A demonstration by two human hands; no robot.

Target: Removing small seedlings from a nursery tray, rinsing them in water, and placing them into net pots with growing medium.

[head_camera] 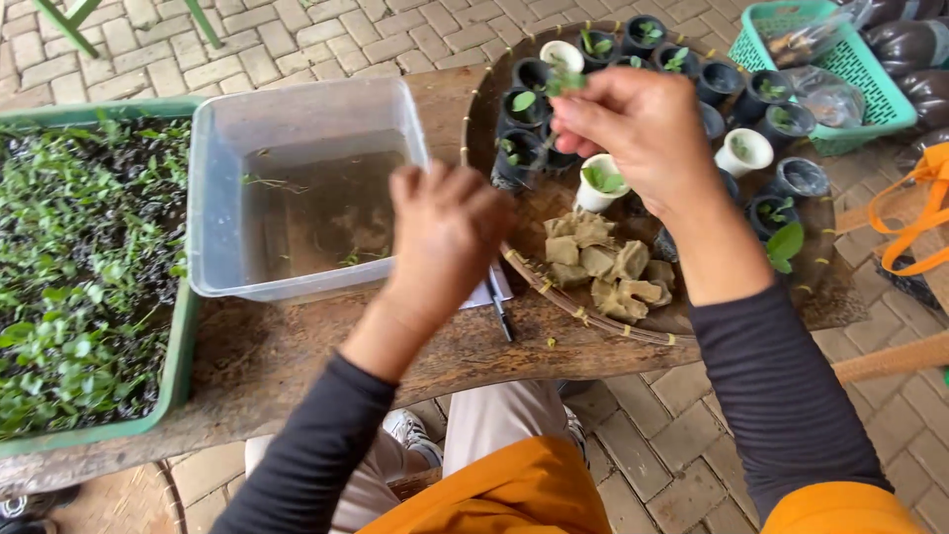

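The right hand (638, 129) is raised above the round woven tray (692, 316), its fingers (578, 104) pinched on a small green seedling (563, 81). The seedling hangs over the cluster of small black pots (521, 148) at the tray's near-left part. The left hand (445, 232) is held above the counter (297, 351) between the clear plastic tub (222, 198) and the tray; it is blurred and seen from the back, its fingers curled inward, and whether they grasp anything cannot be told.

The tray carries black pots and white pots (743, 150), several with seedlings in them, and a heap of tan cubes (603, 267) at its near edge. The tub holds shallow water. A green seedling flat (183, 356), filled with dark soil and young plants, sits just beside the tub on the left. A pen (499, 307) lies on the counter below the left hand. A green mesh basket (870, 89) stands beyond the tray at the far right.
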